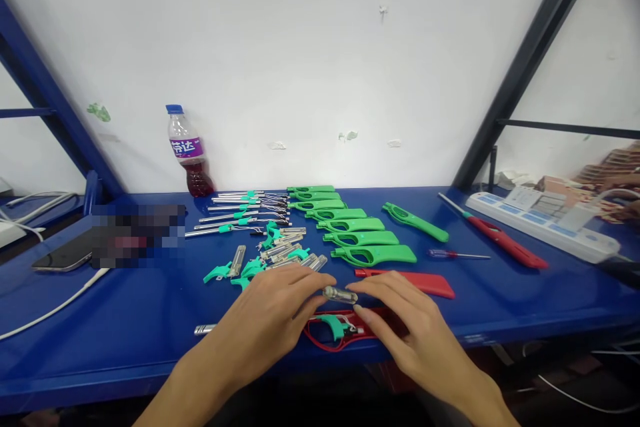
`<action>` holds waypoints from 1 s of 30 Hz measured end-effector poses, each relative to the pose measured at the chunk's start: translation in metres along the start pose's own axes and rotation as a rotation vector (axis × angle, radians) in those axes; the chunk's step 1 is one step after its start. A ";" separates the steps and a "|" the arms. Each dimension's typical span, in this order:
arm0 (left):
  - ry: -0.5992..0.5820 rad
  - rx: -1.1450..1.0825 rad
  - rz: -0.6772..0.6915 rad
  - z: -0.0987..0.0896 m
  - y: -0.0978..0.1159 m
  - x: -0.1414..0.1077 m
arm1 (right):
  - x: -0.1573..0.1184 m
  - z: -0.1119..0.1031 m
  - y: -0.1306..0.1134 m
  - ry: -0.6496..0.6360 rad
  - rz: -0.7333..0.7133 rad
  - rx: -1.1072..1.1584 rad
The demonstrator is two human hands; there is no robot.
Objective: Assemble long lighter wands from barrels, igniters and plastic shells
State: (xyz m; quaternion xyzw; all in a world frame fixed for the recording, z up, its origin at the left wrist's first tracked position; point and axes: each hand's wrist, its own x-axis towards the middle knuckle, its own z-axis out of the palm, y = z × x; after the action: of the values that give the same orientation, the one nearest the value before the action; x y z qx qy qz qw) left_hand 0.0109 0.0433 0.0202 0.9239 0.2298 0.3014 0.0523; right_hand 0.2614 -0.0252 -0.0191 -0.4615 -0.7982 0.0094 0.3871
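Note:
A small clear cartridge (340, 295) is held level between my two hands. The thumb and fingers of my left hand (275, 307) pinch its left end, and those of my right hand (413, 320) close on its right end. Just below it lies an open red lighter shell (320, 341) with a teal trigger (336, 327) and white wires inside; my right hand hides part of this shell. A second red shell half (430, 283) rests behind my right hand. Beyond my left hand is a pile of clear cartridges (285, 250) and teal triggers (255, 268).
Green shells (375, 254) and metal rods (210, 230) with wires lie in rows. A screwdriver (445, 254), a red lighter (505, 240) and a power strip (545, 223) are right. A bottle (187, 150) and phone (75, 250) stand and lie left. A co-worker's hand (627, 197) shows far right.

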 end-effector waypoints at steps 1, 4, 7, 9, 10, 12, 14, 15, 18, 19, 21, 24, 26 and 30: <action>0.006 0.000 0.015 0.002 0.001 0.000 | 0.000 0.001 0.000 -0.010 0.003 -0.023; 0.014 0.010 0.057 0.008 0.004 0.000 | -0.002 0.003 0.002 -0.031 -0.013 -0.068; 0.015 0.062 0.119 0.013 0.011 0.001 | -0.002 0.004 0.004 -0.041 -0.028 -0.038; 0.018 0.103 0.151 0.016 0.017 0.002 | -0.003 0.005 0.005 -0.043 -0.023 -0.005; 0.016 0.122 0.164 0.016 0.019 0.002 | -0.003 0.005 0.005 -0.038 -0.017 0.007; 0.001 0.166 0.157 0.010 0.020 0.003 | -0.004 0.006 0.007 -0.017 -0.004 0.019; -0.029 0.224 0.061 -0.004 0.013 0.002 | -0.004 0.007 0.007 0.010 0.006 0.027; -0.055 0.244 -0.041 -0.013 0.007 0.001 | -0.004 0.007 0.007 0.026 0.008 0.030; -0.157 0.283 -0.371 -0.043 -0.014 -0.004 | -0.002 0.007 0.007 0.058 0.002 0.031; -0.166 0.296 -0.417 -0.051 -0.021 -0.006 | -0.001 0.007 0.006 0.063 0.002 0.030; -0.211 0.309 -0.485 -0.059 -0.031 -0.008 | 0.000 0.007 0.005 0.063 0.003 0.030; -0.300 0.315 -0.534 -0.055 -0.034 -0.008 | 0.000 0.007 0.005 0.057 0.010 0.033; -0.340 0.331 -0.557 -0.048 -0.032 -0.006 | -0.001 0.007 0.006 0.056 0.011 0.034; -0.376 0.390 -0.604 -0.042 -0.026 -0.001 | -0.001 0.008 0.006 0.052 0.015 0.018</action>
State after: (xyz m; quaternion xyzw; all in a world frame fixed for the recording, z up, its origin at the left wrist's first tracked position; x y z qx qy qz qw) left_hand -0.0241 0.0643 0.0476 0.8465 0.5300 0.0490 0.0035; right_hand 0.2609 -0.0200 -0.0273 -0.4638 -0.7845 0.0077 0.4117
